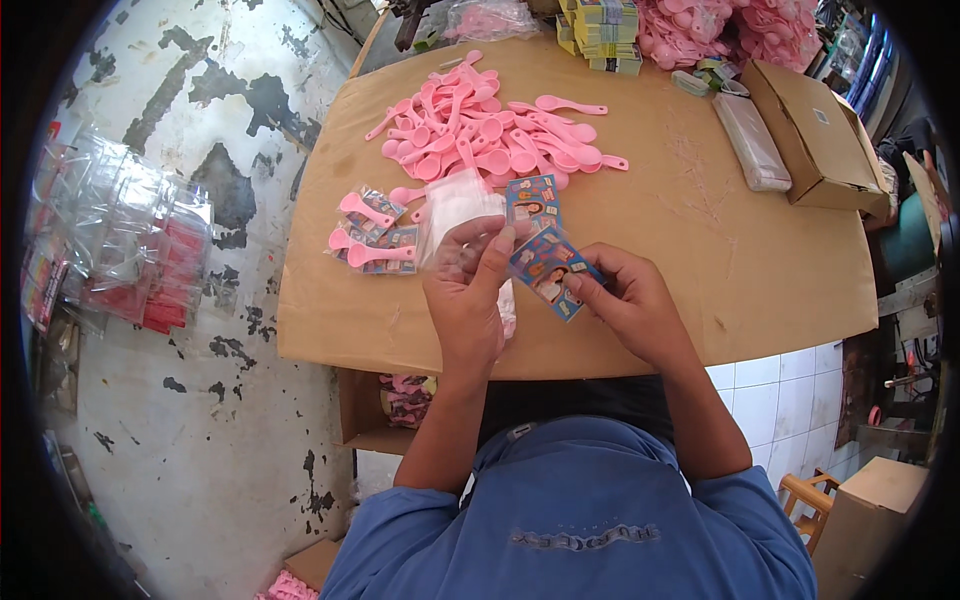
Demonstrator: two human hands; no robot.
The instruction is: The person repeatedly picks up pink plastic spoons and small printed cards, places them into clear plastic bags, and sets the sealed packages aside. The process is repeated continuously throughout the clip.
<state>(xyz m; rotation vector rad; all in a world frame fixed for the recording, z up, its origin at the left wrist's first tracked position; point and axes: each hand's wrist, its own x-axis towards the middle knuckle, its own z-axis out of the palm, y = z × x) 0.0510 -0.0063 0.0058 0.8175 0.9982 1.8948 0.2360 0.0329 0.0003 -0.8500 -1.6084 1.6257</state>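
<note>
Between the thumb and fingers of my right hand (636,305) is a blue printed card (548,277), tilted over the table. My left hand (468,285) is closed in a pinch on what looks like a clear plastic bag (455,255), its thumb close to the card's left edge. Just beyond it lies a stack of clear bags (458,205). More blue cards (535,197) rest to the right of that stack. To the left are several packed bags, each with a card and a pink measuring spoon (380,254). A large heap of loose pink spoons (480,130) spreads behind.
The brown-covered table (760,290) has an open cardboard box (815,135) and a wrapped pale bundle (750,142) at right. Card stacks (605,30) and bagged pink spoons (690,30) stand at the back. Plastic packs (130,230) hang on the left wall.
</note>
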